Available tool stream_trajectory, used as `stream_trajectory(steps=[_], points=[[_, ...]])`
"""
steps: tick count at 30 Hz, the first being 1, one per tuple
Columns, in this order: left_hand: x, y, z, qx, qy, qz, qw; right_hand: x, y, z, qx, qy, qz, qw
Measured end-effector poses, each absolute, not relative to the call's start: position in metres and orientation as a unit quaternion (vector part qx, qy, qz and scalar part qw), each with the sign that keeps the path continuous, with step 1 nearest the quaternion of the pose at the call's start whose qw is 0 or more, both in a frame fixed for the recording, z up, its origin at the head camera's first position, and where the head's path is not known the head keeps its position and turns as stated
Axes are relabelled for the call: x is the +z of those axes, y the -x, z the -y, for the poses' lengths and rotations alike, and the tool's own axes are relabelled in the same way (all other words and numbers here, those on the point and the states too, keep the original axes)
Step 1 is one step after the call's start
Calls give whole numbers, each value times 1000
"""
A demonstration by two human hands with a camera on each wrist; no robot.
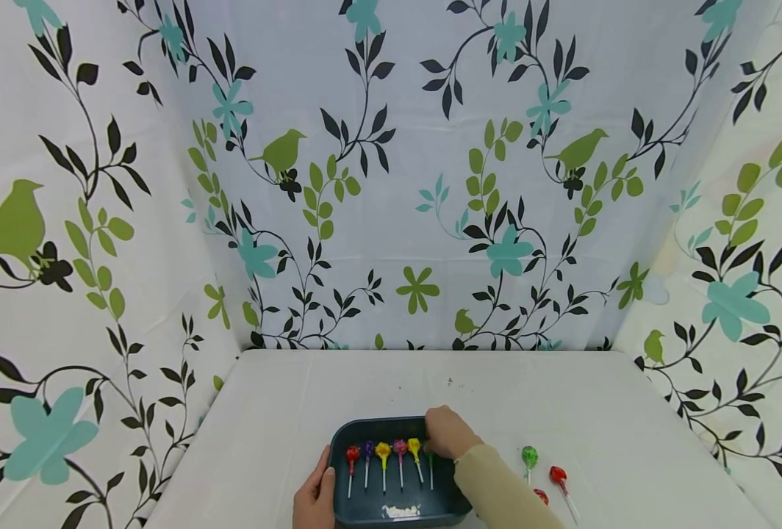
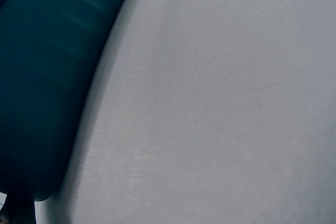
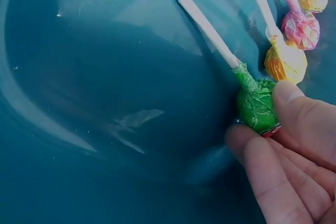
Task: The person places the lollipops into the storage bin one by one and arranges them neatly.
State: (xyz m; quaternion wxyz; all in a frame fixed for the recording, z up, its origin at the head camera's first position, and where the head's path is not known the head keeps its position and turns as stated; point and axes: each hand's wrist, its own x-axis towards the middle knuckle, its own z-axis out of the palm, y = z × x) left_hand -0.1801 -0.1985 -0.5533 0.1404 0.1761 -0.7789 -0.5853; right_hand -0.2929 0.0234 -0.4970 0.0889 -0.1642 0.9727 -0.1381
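A dark teal tray (image 1: 404, 507) stands on the white table. My left hand (image 1: 314, 495) grips the tray's left side; in the left wrist view the tray's outer wall (image 2: 47, 87) fills the left edge, and most of that hand is out of sight. Inside the tray's right end, my right hand (image 3: 294, 166) pinches the wrapped head of a green lollipop (image 3: 257, 106) between thumb and fingers, its white stick pointing away from them. Left of it in the head view lie a yellow lollipop (image 1: 414, 447), a pink one (image 1: 400, 447), another yellow one (image 1: 382, 450), a purple one (image 1: 367, 450) and a red one (image 1: 352, 455), in a row.
On the table right of the tray lie another green lollipop (image 1: 530, 457), a red lollipop (image 1: 558, 476) and a second red one (image 1: 542, 497), partly hidden by the right sleeve (image 1: 503, 488). Patterned cloth (image 1: 417, 220) hangs behind the table and along both sides.
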Motion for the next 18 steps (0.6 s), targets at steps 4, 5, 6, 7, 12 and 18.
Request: stream_trajectory(steps=[4, 5, 6, 7, 12, 18], points=[[-555, 180, 199, -582, -176, 781, 145, -497, 292, -23, -138, 161, -973, 88], [-555, 181, 199, -581, -176, 782, 145, -497, 292, -24, -138, 158, -973, 91], [-555, 181, 199, -580, -175, 782, 145, -497, 292, -24, -138, 157, -974, 91], [-555, 181, 198, -579, -175, 783, 144, -496, 292, -24, -139, 156, -974, 91], [-555, 181, 199, -582, -174, 782, 141, -493, 291, -27, -143, 155, -973, 89], [-555, 181, 199, -583, -174, 781, 139, -486, 289, -29, -170, 152, -969, 93]])
